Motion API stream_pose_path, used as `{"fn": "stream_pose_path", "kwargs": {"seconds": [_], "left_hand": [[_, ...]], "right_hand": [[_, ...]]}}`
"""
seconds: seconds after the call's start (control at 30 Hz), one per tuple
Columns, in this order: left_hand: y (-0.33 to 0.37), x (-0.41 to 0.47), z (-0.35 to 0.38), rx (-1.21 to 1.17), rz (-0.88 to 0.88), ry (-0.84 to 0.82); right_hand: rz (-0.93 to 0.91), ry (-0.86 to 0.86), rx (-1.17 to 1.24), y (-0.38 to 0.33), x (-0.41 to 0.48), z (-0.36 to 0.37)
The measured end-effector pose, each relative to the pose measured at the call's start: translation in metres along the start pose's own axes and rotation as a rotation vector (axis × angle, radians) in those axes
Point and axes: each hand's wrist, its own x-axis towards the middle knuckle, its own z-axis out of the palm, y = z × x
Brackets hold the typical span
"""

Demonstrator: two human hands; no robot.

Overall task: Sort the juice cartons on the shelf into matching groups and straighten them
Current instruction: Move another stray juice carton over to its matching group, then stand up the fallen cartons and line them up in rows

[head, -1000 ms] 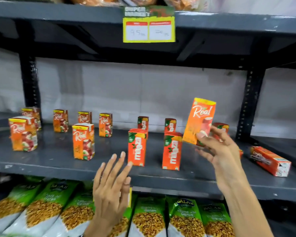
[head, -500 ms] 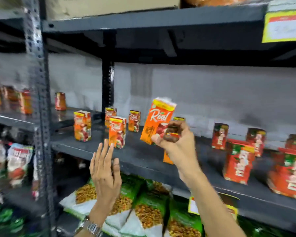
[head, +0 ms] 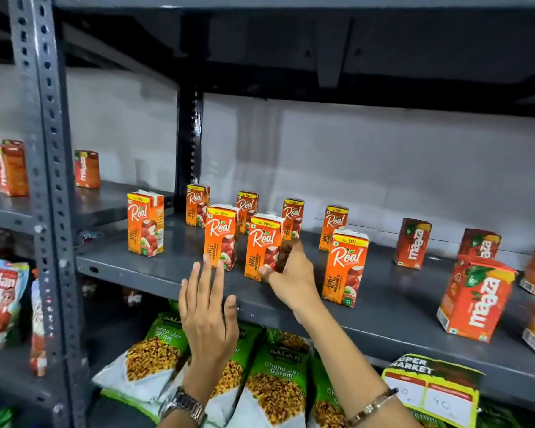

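Several orange Real apple cartons stand upright on the grey shelf [head: 383, 310], in a front and a back row. My right hand [head: 291, 273] grips the lower right side of one front-row Real carton [head: 261, 245], which rests on the shelf between another Real carton [head: 220, 236] and a third [head: 346, 267]. My left hand [head: 206, 316] hovers flat with fingers spread, below and in front of the shelf edge, holding nothing. Red Maaza cartons [head: 476, 301] stand at the right, one turned at an angle.
A perforated grey upright post [head: 48, 211] stands at the left, with more Maaza cartons [head: 87, 169] on the neighbouring shelf behind it. Green snack packets [head: 275, 375] fill the shelf below. A yellow price tag [head: 430, 390] hangs on the shelf edge at lower right.
The Real carton held tilted in the air by my right hand now stands on the shelf in the front row. The view has swung left and down; my left hand stays raised.
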Motion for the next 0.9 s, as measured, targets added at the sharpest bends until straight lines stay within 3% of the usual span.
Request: {"fn": "stream_pose_path", "kwargs": {"seconds": [0.27,0.47,0.67,0.8,0.9], "left_hand": [[-0.001,-0.003,-0.001,-0.021,0.011,0.013],[0.023,-0.015,-0.012,-0.176,-0.025,0.131],[0.120,-0.034,-0.022,-0.460,0.009,0.208],[0.206,-0.056,-0.017,-0.704,0.019,0.133],[0.280,-0.079,-0.013,-0.945,-0.079,-0.004]], "right_hand": [[-0.007,0.058,-0.052,-0.002,-0.016,-0.001],[-0.283,0.182,0.098,-0.009,-0.089,-0.042],[-0.513,0.484,0.153,0.010,-0.141,-0.153],[-0.483,0.706,0.123,0.043,-0.150,-0.246],[-0.371,0.704,0.036,0.082,-0.148,-0.317]]}}
